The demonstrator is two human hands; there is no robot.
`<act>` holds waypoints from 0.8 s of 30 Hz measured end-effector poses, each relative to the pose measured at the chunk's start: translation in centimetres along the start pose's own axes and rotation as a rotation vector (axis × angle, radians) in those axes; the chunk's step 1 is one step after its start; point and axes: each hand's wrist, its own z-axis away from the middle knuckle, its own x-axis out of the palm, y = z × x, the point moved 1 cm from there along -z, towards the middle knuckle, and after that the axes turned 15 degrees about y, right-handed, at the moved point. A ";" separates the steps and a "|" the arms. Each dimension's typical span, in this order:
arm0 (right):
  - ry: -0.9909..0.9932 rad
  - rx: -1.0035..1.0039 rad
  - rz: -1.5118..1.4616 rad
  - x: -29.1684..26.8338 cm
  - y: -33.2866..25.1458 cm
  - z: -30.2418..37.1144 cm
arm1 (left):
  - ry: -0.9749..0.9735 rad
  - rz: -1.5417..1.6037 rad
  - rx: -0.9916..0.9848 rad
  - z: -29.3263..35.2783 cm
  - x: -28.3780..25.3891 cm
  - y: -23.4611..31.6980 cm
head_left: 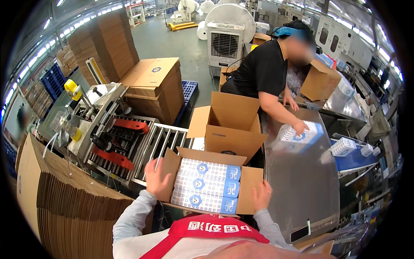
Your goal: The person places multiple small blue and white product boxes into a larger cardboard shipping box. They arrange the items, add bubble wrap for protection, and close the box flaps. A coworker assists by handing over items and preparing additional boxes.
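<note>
An open cardboard carton [250, 190] is right before me with its flaps folded outward. White packs [211, 175] with blue ends and round blue emblems fill it in rows. My left hand [157, 178] is at the left flap, its fingers spread and nothing in them. On the other side, my right hand [261, 196] rests at the outer edge of the right flap, fingers stretched out. Just beyond stands a second open carton [235, 140], its inside mostly hidden. A co-worker's hand [299, 126] presses on a motion-blurred white and blue pack [298, 139] over the metal table.
The metal table [302, 185] runs along my right, with a phone [299, 233] at its near end. A roller conveyor [151, 144] leads left to a machine with red side belts [129, 125]. Stacked flat cartons [77, 207] stand at near left. A blue belt [355, 157] carries packs.
</note>
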 end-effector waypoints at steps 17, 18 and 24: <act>-0.862 -0.157 0.100 15.5 -7.2 -1.3 | -1.466 0.491 0.486 1.9 5.3 4.2; -0.888 -0.164 0.081 14.9 -7.5 -1.5 | -1.355 0.270 0.640 4.6 6.5 3.6; -0.068 -0.576 -0.184 10.0 -15.0 -11.5 | -0.397 0.315 -0.240 6.8 14.0 -0.6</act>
